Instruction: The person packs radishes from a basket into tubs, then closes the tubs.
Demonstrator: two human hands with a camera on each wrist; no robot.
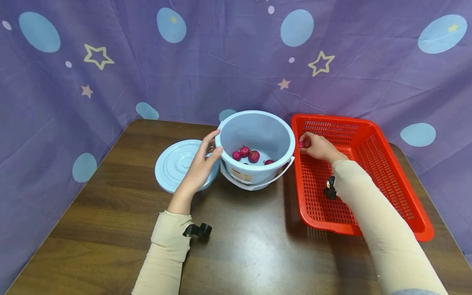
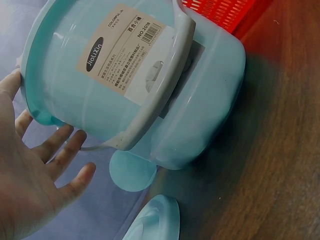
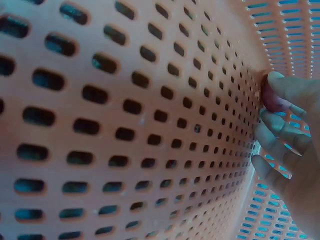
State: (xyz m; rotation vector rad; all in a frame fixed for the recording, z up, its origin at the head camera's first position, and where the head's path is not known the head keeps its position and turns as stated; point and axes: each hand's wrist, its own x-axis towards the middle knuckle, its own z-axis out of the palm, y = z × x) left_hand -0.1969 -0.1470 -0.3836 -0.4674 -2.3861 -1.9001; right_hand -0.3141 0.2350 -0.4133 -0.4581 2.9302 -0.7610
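A light blue bucket stands upright on the table with several red radishes at its bottom. My left hand is at the bucket's left rim; its fingers are fairly straight, with the fingertips against the rim in the left wrist view. To the right of the bucket is a red perforated basket. Inside it, near its left wall, my right hand pinches a radish between thumb and fingers. Part of that radish is hidden by the fingers.
A round light blue lid lies left of the bucket, partly behind my left forearm. The bucket's white handle hangs down at the front. A purple curtain with stars and ovals rises behind the brown wooden table.
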